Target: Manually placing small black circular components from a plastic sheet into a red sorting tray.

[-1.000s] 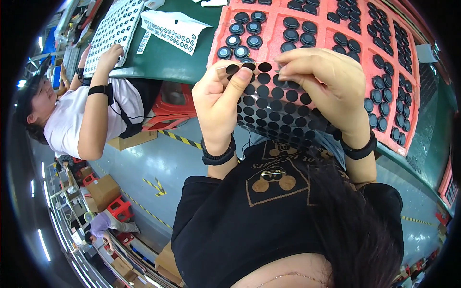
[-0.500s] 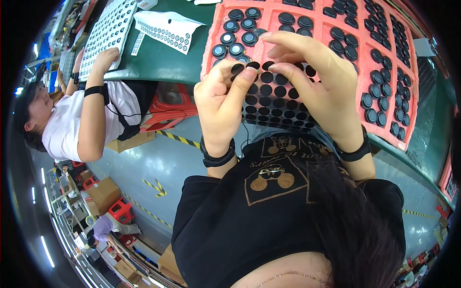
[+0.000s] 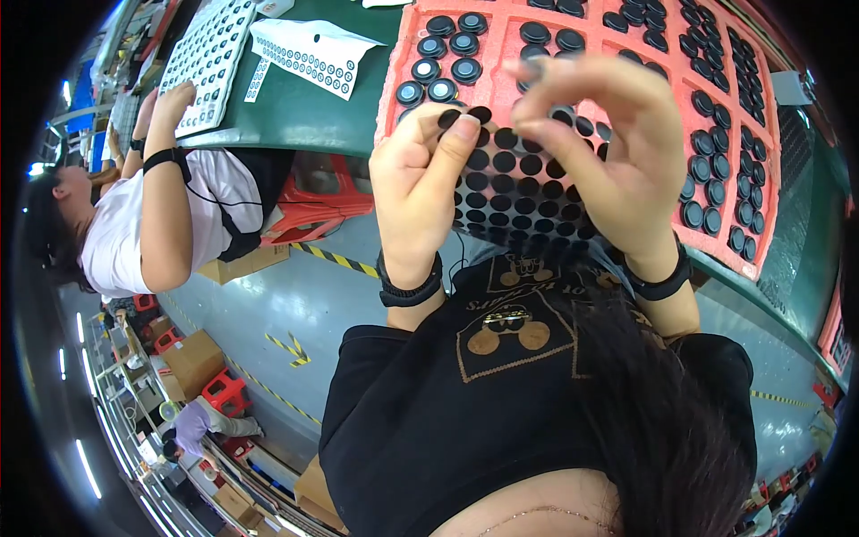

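"Head view: where's the sticker sheet (image 3: pixel 519 186)?"
"Pinched in the left hand (image 3: pixel 419 170), near the pink tray (image 3: pixel 502 45)."
"And the right hand (image 3: pixel 626 166)?"
"Curled, blurred; can't tell its grip. A hard tug could crease the sheet."

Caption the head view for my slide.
Left hand holds the dotted sheet, right hand close by, near a pink tray.

black-dot sheet (image 3: pixel 504 185) bars gap between left hand (image 3: pixel 414 183) and right hand (image 3: pixel 631 170); room over green table (image 3: pixel 309 123), left of pink tray (image 3: pixel 501 40).
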Motion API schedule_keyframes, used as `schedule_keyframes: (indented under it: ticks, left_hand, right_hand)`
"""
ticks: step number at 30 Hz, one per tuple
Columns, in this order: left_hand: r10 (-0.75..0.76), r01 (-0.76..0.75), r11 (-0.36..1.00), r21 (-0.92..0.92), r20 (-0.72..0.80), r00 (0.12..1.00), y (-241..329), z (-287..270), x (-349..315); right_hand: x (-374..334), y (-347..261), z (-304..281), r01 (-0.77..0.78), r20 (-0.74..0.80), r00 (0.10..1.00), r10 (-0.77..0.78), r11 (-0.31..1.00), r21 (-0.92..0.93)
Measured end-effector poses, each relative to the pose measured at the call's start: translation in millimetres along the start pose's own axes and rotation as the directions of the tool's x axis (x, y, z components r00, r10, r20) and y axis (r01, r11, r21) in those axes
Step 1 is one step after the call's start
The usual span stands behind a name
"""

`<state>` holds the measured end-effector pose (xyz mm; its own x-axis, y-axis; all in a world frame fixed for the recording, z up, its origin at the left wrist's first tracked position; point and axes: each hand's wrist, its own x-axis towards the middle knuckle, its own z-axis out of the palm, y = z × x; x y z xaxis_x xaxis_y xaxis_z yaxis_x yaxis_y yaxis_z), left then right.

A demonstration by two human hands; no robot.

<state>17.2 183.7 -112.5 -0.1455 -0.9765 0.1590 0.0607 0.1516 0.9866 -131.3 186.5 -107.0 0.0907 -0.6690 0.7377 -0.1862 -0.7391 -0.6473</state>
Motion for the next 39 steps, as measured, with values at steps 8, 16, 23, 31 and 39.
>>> schedule_keyframes:
  ticks: [8,16,23,31,39]
  left_hand:
    - [0.11,-0.124,0.981,0.152,0.096,0.989,-8.1,-1.7,-2.9]
    - [0.116,-0.124,0.989,0.082,0.097,0.988,-5.7,-2.4,-2.9]
    - [-0.041,0.044,0.992,-0.118,0.033,0.999,-10.8,-6.4,1.7]
    - [-0.102,0.089,0.988,0.123,0.108,0.989,-47.4,-27.2,0.2]
    - [-0.13,0.128,0.992,0.019,0.112,0.985,-61.3,-32.6,2.5]
  right_hand:
    - [26.6,-32.2,1.8,-0.558,0.031,0.829,0.558,0.823,0.108]
    - [1.6,-4.4,5.8,-0.043,0.062,0.997,0.048,0.996,-0.079]
    - [12.8,-3.3,-0.2,0.154,0.097,0.982,-0.159,0.987,0.053]
    - [86.4,16.0,-26.1,-0.377,0.153,0.922,0.356,0.917,0.134]
    - [103.5,115.1,-18.6,-0.62,0.488,0.704,0.516,0.781,0.069]
